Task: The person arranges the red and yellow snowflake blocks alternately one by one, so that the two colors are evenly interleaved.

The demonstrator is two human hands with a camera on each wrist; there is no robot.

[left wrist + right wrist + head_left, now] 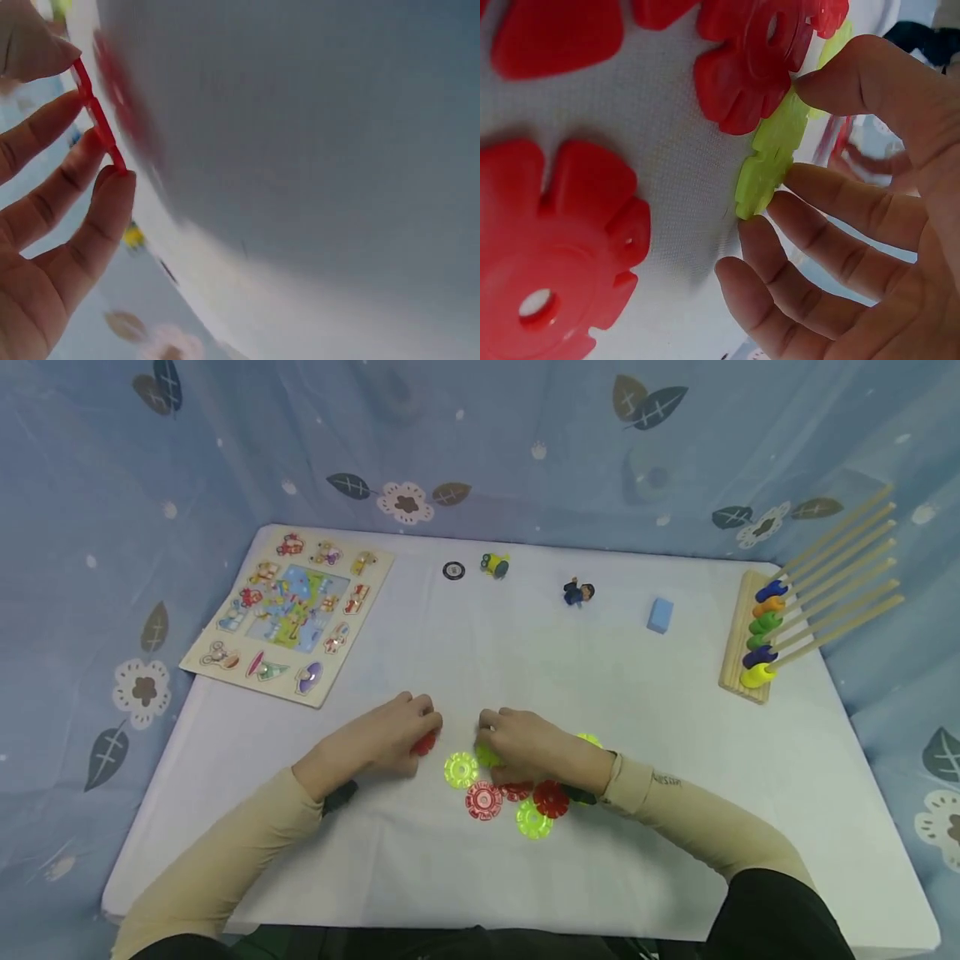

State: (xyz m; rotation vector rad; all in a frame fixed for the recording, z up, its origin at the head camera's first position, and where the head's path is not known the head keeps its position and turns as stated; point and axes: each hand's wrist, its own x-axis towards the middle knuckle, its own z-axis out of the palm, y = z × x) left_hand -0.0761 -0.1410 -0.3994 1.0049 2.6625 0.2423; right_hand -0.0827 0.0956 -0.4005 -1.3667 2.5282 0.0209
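My left hand (393, 735) pinches a red notched plastic disc (100, 120) by its edges between thumb and fingertips, the disc tilted close over the table. Across from it, my right hand (522, 742) grips a yellow-green notched disc (772, 157), thumb on one edge and fingertips on the other. Between the hands lies another yellow-green disc (461, 770). Below the right hand are a red disc (483, 800), a brighter red one (551, 799) and a yellow-green one (534, 820). The right forearm partly hides one more yellow-green disc (588, 740).
A wooden picture puzzle board (330, 672) lies at the back left. Along the back are a black round piece (453, 571), a small yellow-green toy (495, 565), a toy figure (577, 592) and a blue block (660, 615). A wooden peg rack (731, 647) with colored beads stands right.
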